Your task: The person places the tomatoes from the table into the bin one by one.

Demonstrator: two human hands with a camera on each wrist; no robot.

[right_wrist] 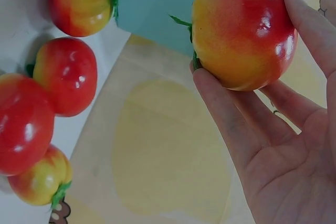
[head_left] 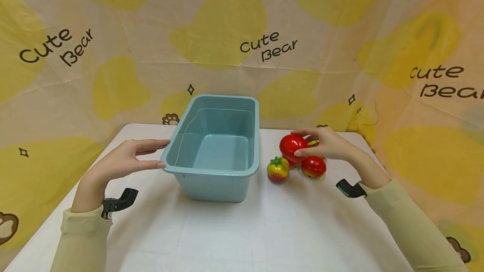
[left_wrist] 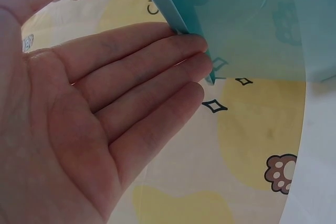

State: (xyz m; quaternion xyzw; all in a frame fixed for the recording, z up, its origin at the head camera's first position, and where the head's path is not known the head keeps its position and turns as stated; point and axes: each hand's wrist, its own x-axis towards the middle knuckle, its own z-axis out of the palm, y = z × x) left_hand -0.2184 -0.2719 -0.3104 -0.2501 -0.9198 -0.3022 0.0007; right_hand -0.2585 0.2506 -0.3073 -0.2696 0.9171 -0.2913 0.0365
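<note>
The blue tub (head_left: pixel 217 146) stands mid-table; the left hand (head_left: pixel 124 158) steadies its rim with straight fingers. The right hand (head_left: pixel 325 143) grips a red tomato (head_left: pixel 293 146) beside the tub; best keep this grip firm but gentle.

On my feed I see a white cloth-covered counter (head_left: pixel 234 238) backed by a creased cream fabric backdrop (head_left: pixel 124 32) — yellow blobs, brown bears, "Cute Bear" lettering — under even, warm light.

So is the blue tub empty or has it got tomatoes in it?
Empty: the blue plastic tub shows only its bare floor, and the red toy tomatoes lie beside it.
</note>
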